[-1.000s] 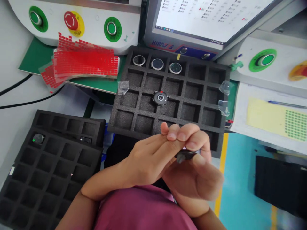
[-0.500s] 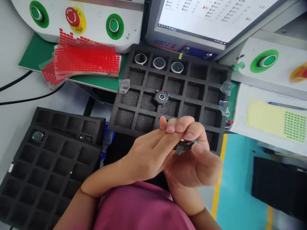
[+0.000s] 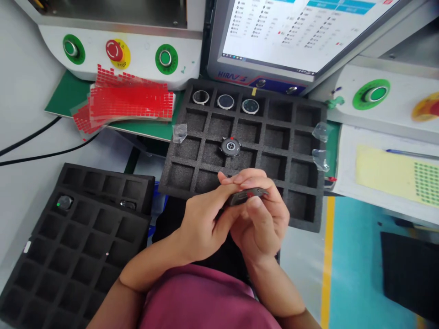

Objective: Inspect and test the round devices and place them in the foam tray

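Head view: one foam tray [image 3: 298, 224] with watch parts, two hands over its near edge.
Held watch body [image 3: 247, 195]: one, dark, gripped by both hands above the near edge; shifted leftward along that edge since half a second ago, and turned so that a red mark on its side now shows.
Left hand [image 3: 202, 224]: thumb and forefinger pinching the held piece's left end; other fingers largely behind it.
Right hand [image 3: 262, 219]: thumb near the red mark, fingers curled behind the piece; its fingertips lay over the top half a second ago. Whether the thumb presses, cannot tell.
Loose watch body [image 3: 230, 146]: one, back up, resting across the tray's dividers; unmoved.
Round watches: three, in pockets along the far edge from the far left corner; unchanged.
Monitor [image 3: 267, 41]: more of its screen in frame than before; cut off at top, text too blurred to read.
Hidden: the held piece's far side; several near-edge pockets, behind the hands.
Side trays [image 3: 78, 237]: two, overlapping; the upper one cut off at bottom.
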`<state>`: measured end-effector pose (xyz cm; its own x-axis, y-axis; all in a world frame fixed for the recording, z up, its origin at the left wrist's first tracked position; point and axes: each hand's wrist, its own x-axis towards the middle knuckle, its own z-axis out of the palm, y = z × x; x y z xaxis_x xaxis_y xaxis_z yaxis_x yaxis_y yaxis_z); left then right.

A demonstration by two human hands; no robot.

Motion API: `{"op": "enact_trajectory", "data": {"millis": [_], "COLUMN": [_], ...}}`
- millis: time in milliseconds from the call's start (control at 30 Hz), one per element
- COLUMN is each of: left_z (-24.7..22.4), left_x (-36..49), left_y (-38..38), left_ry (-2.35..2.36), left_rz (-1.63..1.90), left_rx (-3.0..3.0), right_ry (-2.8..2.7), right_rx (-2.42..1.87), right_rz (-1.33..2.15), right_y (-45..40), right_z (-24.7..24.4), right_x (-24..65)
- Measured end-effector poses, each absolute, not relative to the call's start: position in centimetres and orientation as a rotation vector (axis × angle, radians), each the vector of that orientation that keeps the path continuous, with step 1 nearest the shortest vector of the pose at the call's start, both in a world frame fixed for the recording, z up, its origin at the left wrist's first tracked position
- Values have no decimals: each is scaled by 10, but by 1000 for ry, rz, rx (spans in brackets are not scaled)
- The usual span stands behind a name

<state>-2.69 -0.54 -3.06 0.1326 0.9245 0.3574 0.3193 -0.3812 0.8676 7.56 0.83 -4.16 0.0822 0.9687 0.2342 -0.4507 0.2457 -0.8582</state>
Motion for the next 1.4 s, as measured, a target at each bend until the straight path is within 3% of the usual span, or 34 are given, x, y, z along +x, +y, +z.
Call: {"op": "enact_trajectory", "data": {"millis": [300,600,733,1000,1133,1300,1400], "left_z": [-26,-37,-38,-41,-33,-14,-20], "left_x": [-28,-25,-19,-8,-20,-45,-46], "left_y": [-6,10,14,17,21,63,95], "left_ry": [1075,615,581,481,571,1278,1293], "left_rz": [1185,823,722,564,619,675,530], "left_rx": [1803,614,474,342,672,1984,2613], "right_ry": [-1014,-1424,-1464,-1514,-1515,-1623,-1760], "right_rx": [-756,-821,-953,-783,-856,-1098,-1227], "right_rz": [1089,1051,1095,1014,977,847,644], "right_y": [-3,3,-1,15,13,24,43], "right_z": [-35,-48,-45,-44,-45,-43,-42], "right_x": [81,137,144,149,169,204,213]}}
